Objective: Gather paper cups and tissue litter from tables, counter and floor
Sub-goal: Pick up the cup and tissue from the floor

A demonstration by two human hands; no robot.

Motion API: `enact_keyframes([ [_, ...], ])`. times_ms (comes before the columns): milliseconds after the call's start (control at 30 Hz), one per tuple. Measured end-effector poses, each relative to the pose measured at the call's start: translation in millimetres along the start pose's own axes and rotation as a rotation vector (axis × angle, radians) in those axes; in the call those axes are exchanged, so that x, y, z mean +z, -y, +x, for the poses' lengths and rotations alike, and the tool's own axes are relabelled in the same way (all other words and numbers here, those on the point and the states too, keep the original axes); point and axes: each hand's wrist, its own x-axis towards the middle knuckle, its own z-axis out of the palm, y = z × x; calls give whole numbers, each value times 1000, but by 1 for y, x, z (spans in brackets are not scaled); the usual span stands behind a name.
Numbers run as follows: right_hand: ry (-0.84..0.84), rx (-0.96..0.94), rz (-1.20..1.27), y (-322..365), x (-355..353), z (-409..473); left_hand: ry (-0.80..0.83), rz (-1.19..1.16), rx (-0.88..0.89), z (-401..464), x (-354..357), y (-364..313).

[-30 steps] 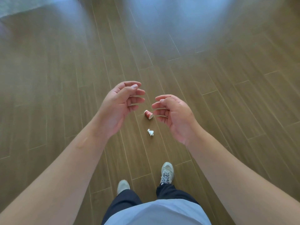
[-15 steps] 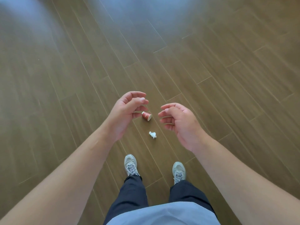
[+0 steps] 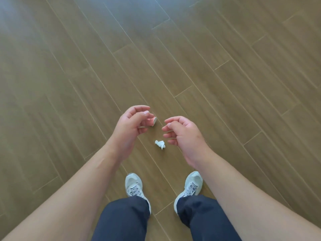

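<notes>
Floor (image 3: 217, 70): brown wood-grain planks, matte. A small red paper cup (image 3: 153, 121) lies on its side, pale rim showing; a crumpled white tissue (image 3: 160, 144) lies just nearer the grey laced shoes (image 3: 133, 186). Since a half second ago, both feet stand level and the left hand (image 3: 132, 126) partly covers the cup. Both it and the right hand (image 3: 182, 134) hang loosely curled, empty, above the litter.
</notes>
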Motion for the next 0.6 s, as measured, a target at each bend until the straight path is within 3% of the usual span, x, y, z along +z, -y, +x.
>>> enact_keyframes([
  [333, -94, 214, -251, -234, -53, 224, -63, 250, -54, 194, -39, 215],
  [600, 82, 130, -875, -364, -72, 348, -110, 411, -73, 321, -82, 334],
])
